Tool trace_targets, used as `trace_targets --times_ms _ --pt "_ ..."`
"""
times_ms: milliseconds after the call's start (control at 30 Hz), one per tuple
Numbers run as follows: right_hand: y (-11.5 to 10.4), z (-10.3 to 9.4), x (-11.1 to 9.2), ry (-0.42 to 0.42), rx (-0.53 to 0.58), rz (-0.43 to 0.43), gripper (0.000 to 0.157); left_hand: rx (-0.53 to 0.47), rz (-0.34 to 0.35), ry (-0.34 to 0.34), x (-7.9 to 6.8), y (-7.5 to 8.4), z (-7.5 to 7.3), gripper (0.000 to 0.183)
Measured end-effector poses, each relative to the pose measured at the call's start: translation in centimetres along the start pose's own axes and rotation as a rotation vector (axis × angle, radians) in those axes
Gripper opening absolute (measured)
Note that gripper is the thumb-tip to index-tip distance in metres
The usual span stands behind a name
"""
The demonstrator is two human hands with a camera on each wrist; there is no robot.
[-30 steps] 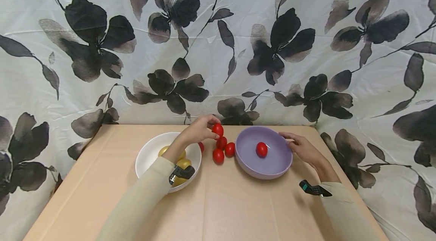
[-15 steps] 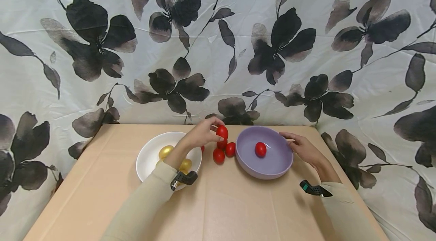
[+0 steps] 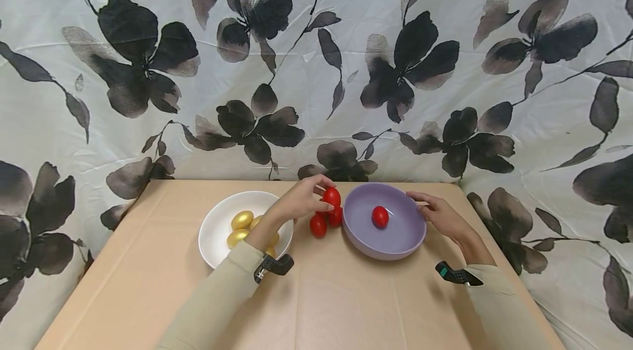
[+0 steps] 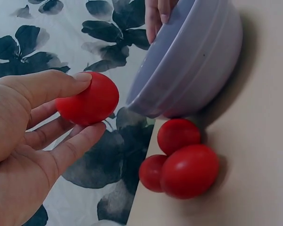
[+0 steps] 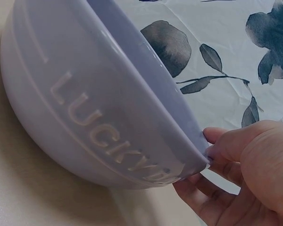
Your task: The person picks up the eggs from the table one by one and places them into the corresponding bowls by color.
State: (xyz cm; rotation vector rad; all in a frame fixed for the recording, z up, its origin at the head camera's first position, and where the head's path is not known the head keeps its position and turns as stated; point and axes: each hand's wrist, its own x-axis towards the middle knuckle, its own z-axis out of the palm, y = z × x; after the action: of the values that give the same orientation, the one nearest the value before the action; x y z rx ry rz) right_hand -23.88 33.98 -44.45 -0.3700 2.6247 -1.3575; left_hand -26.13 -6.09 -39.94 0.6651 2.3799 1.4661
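Note:
My left hand (image 3: 299, 201) pinches a glossy red egg (image 3: 332, 196) between thumb and fingertips, raised above the table just left of the purple bowl (image 3: 383, 250). In the left wrist view, the held egg (image 4: 96, 101) is apart from several red eggs (image 4: 189, 172) clustered on the table against the bowl. One red egg (image 3: 380, 217) lies inside the bowl. At the bowl's right side my right hand (image 3: 445, 221) holds the rim. The right wrist view shows its thumb (image 5: 214, 134) at the rim and other fingers under the outer wall, beside raised lettering.
A white bowl (image 3: 210, 234) with several golden eggs (image 3: 242, 220) stands on the left, partly hidden by my left forearm. The tan table (image 3: 346, 306) ends at the back against a floral cloth (image 3: 316, 81).
My left hand has moved to the right with the red egg, from beside the white bowl toward the purple bowl. The right hand has stayed on the purple bowl's rim.

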Motion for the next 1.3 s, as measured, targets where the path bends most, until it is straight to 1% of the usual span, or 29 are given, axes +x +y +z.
trace_targets --times_ms 133,367,533,700,933,1133,1300 --pt "0.0 0.0 0.0 -0.003 0.011 0.008 0.045 -0.021 0.024 -0.008 0.0 0.1 0.5 0.046" --pt "-0.2 0.0 0.0 -0.004 0.007 0.007 0.045 0.001 0.061 -0.035 0.1 0.6 1.2 0.046" --pt "-0.3 -0.1 0.0 -0.003 0.008 0.008 0.045 0.019 0.081 -0.038 0.4 0.5 1.8 0.049" --pt "-0.3 0.0 0.1 -0.003 0.006 0.010 0.045 0.013 0.090 -0.045 0.6 0.6 2.4 0.049" --pt "-0.1 0.0 0.3 0.001 0.002 0.004 0.045 0.038 0.098 -0.053 0.8 0.6 3.4 0.045" --pt "0.0 0.0 0.4 0.001 0.007 0.009 0.045 0.000 0.109 -0.069 0.9 0.5 4.1 0.041" --pt "-0.1 0.0 0.2 -0.010 0.005 0.003 0.046 -0.004 0.107 -0.083 1.1 0.4 4.6 0.044"
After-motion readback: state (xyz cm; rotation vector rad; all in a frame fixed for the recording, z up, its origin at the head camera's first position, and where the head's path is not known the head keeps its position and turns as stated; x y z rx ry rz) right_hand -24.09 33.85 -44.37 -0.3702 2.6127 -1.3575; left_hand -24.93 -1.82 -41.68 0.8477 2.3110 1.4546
